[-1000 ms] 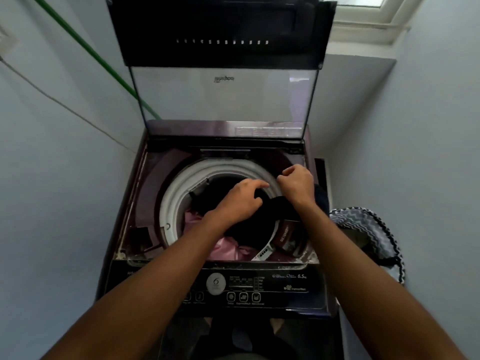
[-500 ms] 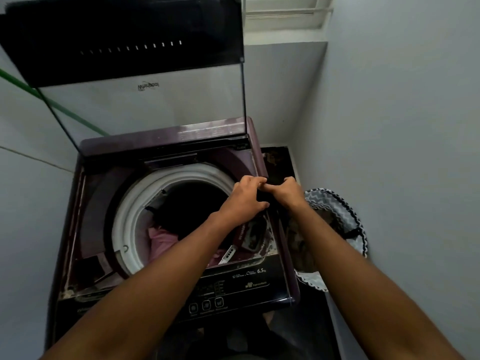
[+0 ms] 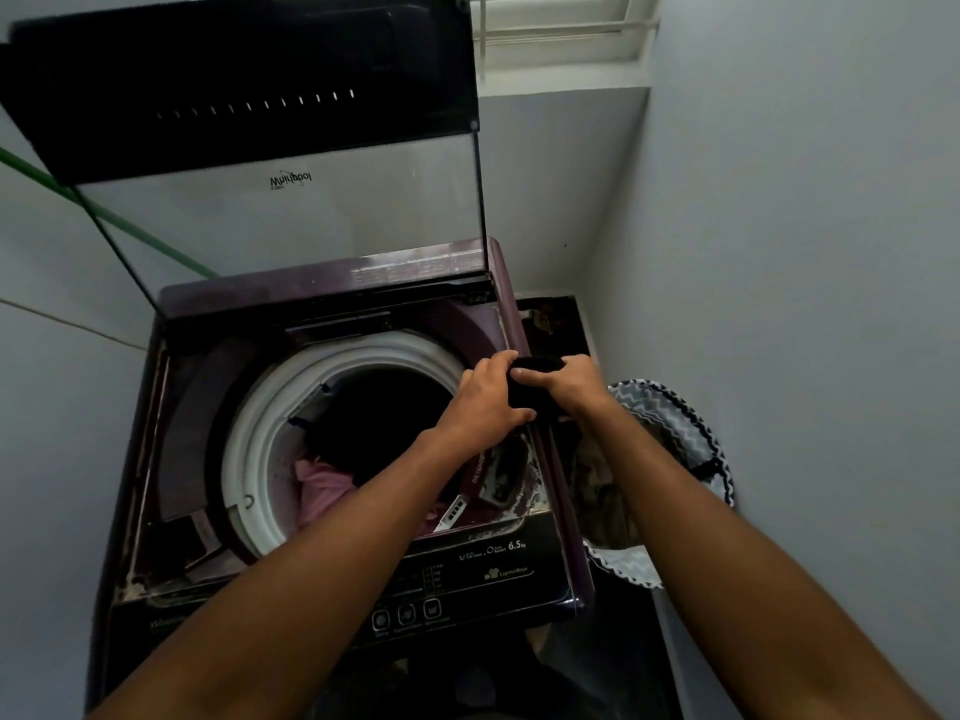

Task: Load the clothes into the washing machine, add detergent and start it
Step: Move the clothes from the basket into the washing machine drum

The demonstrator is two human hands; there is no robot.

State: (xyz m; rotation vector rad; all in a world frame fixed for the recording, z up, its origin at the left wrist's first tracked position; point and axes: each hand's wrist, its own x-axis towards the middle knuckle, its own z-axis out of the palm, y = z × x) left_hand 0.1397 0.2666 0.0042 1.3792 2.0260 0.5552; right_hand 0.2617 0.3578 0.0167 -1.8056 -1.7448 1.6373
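Note:
A dark purple top-loading washing machine (image 3: 332,298) stands with its glass lid (image 3: 291,220) raised. Its drum, ringed by a white rim (image 3: 249,433), holds dark clothes (image 3: 384,413) and a pink garment (image 3: 322,485). My left hand (image 3: 483,402) and my right hand (image 3: 576,381) both grip a black garment (image 3: 535,376) over the machine's right edge, between the drum and the basket. A detergent drawer (image 3: 501,472) sits at the front right of the opening.
A laundry basket (image 3: 680,423) with a grey zigzag pattern stands right of the machine, with clothes inside. The control panel (image 3: 493,569) faces me at the front. Walls close in on the left and right. A green hose (image 3: 119,220) runs behind the lid.
Both hands moved from over the drum to the machine's right edge and now hold a black garment between them. The view has swung to the right, showing more of the basket.

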